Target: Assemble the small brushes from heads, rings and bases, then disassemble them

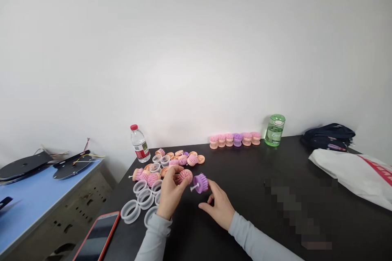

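Note:
My left hand [171, 191] is closed around a round pink bristle brush head [185, 176], bristles facing up. Just right of it a purple bristle brush head [201, 183] lies tipped on its side, a white stem pointing left. The index finger of my right hand [218, 204] is at its right edge, while the thumb is apart below. Beside my left hand are translucent rings [145, 199] and a loose group of pink brush heads [153, 178] with orange discs [201, 159]. Part of this group is hidden behind my left hand.
A row of brush heads [229, 140], mostly pink, stands along the wall. A water bottle [141, 147], a green bottle [275, 130], a phone [99, 236], dark cloth [329, 135] and a white bag [349, 171] are on the black table [245, 171]. A blue-topped bench [45, 195] stands left.

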The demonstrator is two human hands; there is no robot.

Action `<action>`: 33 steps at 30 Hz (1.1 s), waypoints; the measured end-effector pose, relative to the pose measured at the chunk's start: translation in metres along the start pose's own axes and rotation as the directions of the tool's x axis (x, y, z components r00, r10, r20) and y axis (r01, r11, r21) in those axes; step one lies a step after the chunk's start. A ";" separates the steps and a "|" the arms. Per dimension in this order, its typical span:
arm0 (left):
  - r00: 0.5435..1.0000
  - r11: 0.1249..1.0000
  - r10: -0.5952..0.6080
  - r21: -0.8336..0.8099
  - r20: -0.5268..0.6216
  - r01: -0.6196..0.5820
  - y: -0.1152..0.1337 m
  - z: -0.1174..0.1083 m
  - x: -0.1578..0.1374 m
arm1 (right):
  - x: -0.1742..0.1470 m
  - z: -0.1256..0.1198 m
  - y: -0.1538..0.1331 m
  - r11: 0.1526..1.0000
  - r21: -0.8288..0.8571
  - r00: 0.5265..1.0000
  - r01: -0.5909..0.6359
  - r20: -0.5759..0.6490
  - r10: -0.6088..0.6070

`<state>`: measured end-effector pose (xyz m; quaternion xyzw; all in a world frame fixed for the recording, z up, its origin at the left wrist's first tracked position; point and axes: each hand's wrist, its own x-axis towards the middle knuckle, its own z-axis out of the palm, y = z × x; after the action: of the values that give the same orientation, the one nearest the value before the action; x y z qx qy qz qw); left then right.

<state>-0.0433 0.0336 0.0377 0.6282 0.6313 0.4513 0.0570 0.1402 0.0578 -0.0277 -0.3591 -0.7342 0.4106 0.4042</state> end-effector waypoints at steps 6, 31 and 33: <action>0.989 0.996 0.061 -0.079 0.138 -0.051 0.001 0.026 -0.015 | 0.007 -0.002 -0.001 0.997 0.074 0.998 0.019 0.066 -0.024; 0.976 0.936 0.029 0.336 0.217 -0.102 -0.012 0.018 -0.014 | 0.028 0.005 0.007 0.908 -0.337 0.969 0.248 0.079 -0.235; 0.963 0.973 0.056 0.201 0.264 -0.112 -0.012 0.026 -0.018 | 0.028 0.003 0.008 0.903 -0.321 0.959 0.284 0.101 -0.266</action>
<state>-0.0316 0.0335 0.0061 0.7100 0.6361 0.2978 0.0509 0.1270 0.0841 -0.0279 -0.3037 -0.8468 0.2295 0.3715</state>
